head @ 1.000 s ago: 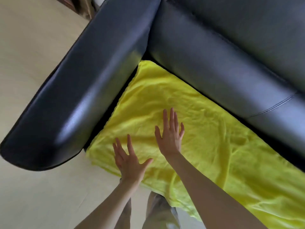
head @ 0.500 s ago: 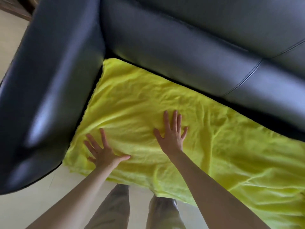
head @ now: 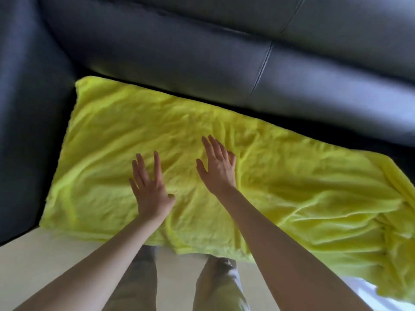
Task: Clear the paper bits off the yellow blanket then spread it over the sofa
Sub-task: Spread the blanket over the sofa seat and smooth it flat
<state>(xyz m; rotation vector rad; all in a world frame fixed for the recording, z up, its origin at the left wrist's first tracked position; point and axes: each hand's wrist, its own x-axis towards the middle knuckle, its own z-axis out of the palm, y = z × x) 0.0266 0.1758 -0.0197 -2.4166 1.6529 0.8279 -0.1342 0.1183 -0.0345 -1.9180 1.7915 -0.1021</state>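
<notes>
The yellow blanket lies spread over the seat of the black leather sofa, its left end close to the armrest and its front edge hanging over the seat front. It is wrinkled, more so at the right. My left hand lies flat on the blanket near the middle, fingers straight. My right hand lies flat on it just to the right, fingers straight and spread. No paper bits show on the blanket.
The sofa's armrest rises at the left and the backrest runs along the top. Pale floor lies in front of the sofa, where my legs stand.
The view has swung to the right along the sofa. My left hand has moved from the blanket's left front edge toward its middle; my right hand has stayed flat on the cloth.
</notes>
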